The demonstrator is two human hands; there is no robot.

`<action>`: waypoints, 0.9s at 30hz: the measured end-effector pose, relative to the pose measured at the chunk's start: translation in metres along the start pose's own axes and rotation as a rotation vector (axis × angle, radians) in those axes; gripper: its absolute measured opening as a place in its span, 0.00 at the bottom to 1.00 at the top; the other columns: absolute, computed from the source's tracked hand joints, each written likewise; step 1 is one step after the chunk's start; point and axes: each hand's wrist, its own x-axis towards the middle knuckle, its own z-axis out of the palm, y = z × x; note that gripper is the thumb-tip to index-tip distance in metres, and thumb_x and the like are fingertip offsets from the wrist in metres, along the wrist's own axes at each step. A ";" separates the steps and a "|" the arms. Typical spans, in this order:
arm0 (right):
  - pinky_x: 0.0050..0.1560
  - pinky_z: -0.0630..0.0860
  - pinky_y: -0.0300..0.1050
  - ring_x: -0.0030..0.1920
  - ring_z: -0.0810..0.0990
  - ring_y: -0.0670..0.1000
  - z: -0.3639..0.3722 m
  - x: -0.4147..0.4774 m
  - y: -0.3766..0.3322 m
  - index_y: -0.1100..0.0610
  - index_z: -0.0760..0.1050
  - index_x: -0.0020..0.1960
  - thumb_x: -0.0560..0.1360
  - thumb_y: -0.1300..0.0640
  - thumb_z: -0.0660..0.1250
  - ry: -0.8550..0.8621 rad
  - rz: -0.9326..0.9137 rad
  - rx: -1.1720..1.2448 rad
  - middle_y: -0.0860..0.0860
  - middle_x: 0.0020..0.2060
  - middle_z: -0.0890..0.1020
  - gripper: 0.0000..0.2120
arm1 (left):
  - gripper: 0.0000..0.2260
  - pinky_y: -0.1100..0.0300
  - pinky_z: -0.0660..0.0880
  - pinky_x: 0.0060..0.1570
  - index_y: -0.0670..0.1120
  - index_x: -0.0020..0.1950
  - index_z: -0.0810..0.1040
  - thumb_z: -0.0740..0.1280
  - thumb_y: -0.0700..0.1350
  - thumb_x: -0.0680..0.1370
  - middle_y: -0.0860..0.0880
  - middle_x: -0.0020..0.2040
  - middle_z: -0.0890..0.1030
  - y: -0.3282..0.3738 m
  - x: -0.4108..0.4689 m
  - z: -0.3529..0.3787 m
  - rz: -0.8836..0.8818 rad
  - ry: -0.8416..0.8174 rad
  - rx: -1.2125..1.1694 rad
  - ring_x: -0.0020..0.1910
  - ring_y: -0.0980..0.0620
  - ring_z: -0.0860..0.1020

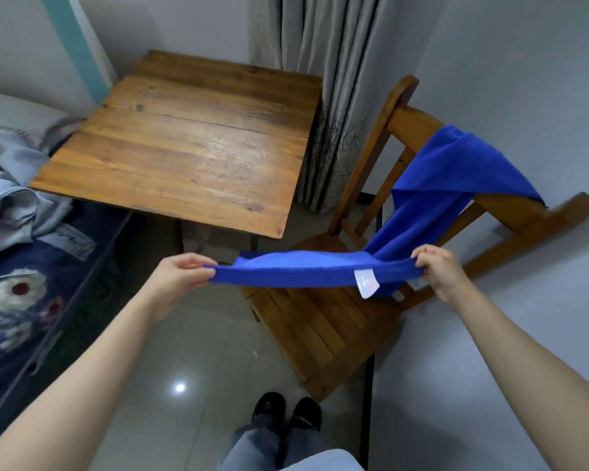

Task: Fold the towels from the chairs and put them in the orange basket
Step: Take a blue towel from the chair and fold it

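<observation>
Bright blue microfibre towel [303, 271], far end draped over the backrest of the brown slatted wooden chair [320, 328]. Left hand [177, 277] and right hand [439, 270] each pinch a near corner in curled fingers [422, 263], stretching the edge taut, probably to lift it clear for folding. Orange basket not in view.

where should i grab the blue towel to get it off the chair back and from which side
Take the blue towel by the two ends of its near hem, where the left hand and right hand pinch it, from the front of the chair. That edge is stretched flat; the far end drapes over the top rail, so lifting up and toward you should free it.
</observation>
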 end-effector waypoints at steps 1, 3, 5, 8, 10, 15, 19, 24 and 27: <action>0.38 0.65 0.43 0.37 0.68 0.51 0.001 0.000 0.021 0.60 0.68 0.35 0.71 0.72 0.56 -0.006 0.039 -0.037 0.54 0.34 0.69 0.11 | 0.12 0.64 0.75 0.42 0.48 0.35 0.83 0.68 0.32 0.72 0.52 0.30 0.82 -0.018 0.001 0.002 -0.037 -0.006 0.051 0.36 0.54 0.78; 0.36 0.65 0.43 0.35 0.68 0.52 0.006 0.004 0.065 0.60 0.69 0.34 0.70 0.73 0.56 0.018 0.121 -0.102 0.55 0.32 0.70 0.12 | 0.12 0.68 0.70 0.37 0.48 0.35 0.83 0.70 0.32 0.72 0.54 0.28 0.81 -0.053 0.004 0.011 -0.100 -0.018 0.168 0.31 0.61 0.76; 0.34 0.64 0.42 0.34 0.68 0.52 0.012 0.006 0.108 0.60 0.70 0.32 0.69 0.75 0.57 0.045 0.198 -0.152 0.56 0.31 0.71 0.13 | 0.11 0.75 0.67 0.31 0.45 0.36 0.81 0.70 0.30 0.71 0.56 0.25 0.79 -0.089 0.007 0.020 -0.152 -0.018 0.231 0.26 0.66 0.74; 0.35 0.65 0.41 0.36 0.70 0.52 0.021 0.012 0.172 0.61 0.72 0.31 0.69 0.77 0.58 0.039 0.326 -0.176 0.57 0.32 0.74 0.15 | 0.14 0.75 0.66 0.28 0.46 0.33 0.79 0.69 0.28 0.69 0.57 0.23 0.78 -0.148 0.014 0.037 -0.228 -0.014 0.306 0.30 0.58 0.74; 0.39 0.68 0.43 0.40 0.72 0.55 0.027 0.016 0.205 0.61 0.73 0.32 0.69 0.76 0.58 0.025 0.385 -0.186 0.59 0.36 0.77 0.14 | 0.15 0.74 0.65 0.27 0.47 0.32 0.79 0.70 0.28 0.69 0.58 0.22 0.77 -0.179 0.019 0.045 -0.265 0.008 0.327 0.32 0.53 0.72; 0.42 0.72 0.45 0.43 0.75 0.56 0.038 0.031 0.243 0.60 0.75 0.37 0.72 0.72 0.60 0.034 0.456 -0.182 0.59 0.39 0.78 0.11 | 0.11 0.77 0.65 0.27 0.43 0.35 0.79 0.69 0.28 0.70 0.58 0.23 0.77 -0.212 0.031 0.055 -0.324 0.071 0.287 0.27 0.62 0.74; 0.40 0.73 0.43 0.41 0.75 0.53 0.045 0.048 0.246 0.59 0.74 0.38 0.74 0.71 0.60 0.067 0.429 -0.116 0.56 0.37 0.78 0.11 | 0.10 0.77 0.67 0.28 0.43 0.37 0.80 0.69 0.29 0.71 0.53 0.31 0.79 -0.219 0.050 0.058 -0.323 0.113 0.245 0.26 0.64 0.74; 0.50 0.76 0.52 0.47 0.78 0.55 0.056 0.078 0.245 0.54 0.74 0.41 0.75 0.67 0.62 0.123 0.401 -0.098 0.55 0.43 0.79 0.10 | 0.06 0.69 0.70 0.34 0.40 0.46 0.80 0.68 0.31 0.73 0.48 0.36 0.79 -0.210 0.081 0.066 -0.303 0.146 0.224 0.34 0.54 0.74; 0.45 0.74 0.47 0.48 0.76 0.54 0.064 0.094 0.242 0.57 0.74 0.47 0.76 0.66 0.62 0.182 0.368 -0.116 0.55 0.47 0.78 0.06 | 0.06 0.72 0.72 0.32 0.40 0.47 0.80 0.68 0.32 0.73 0.49 0.37 0.79 -0.203 0.102 0.075 -0.286 0.171 0.214 0.36 0.55 0.75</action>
